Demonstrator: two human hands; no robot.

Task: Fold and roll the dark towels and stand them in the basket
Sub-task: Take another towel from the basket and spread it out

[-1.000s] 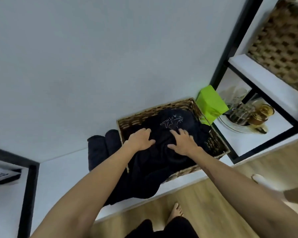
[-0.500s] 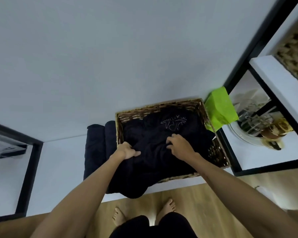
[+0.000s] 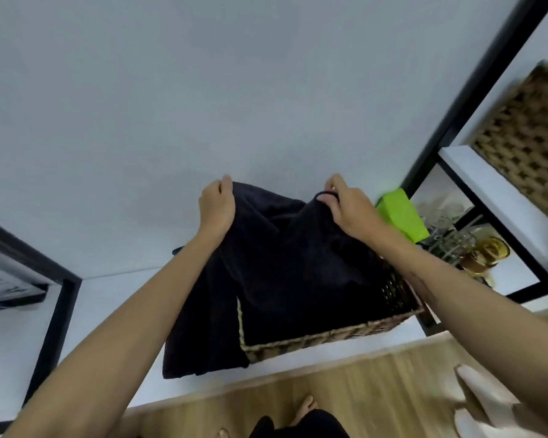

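We see both hands raised over the woven basket [image 3: 329, 338] on the white counter [image 3: 13, 343] — the left hand [image 3: 217, 205] and the right hand [image 3: 345, 205] each pinch an upper corner of a dark towel [image 3: 282, 263], which hangs down into the basket, one fold draped over its left rim.

A single head-worn wide-angle view looks steeply down and forward from the person's standing height, facing a pale wall [image 3: 203, 90]. The arms reach away from the lens toward the white shelf [image 3: 19, 336], which lies close below. The wooden floor [image 3: 361, 384] and the person's feet fill the bottom edge.
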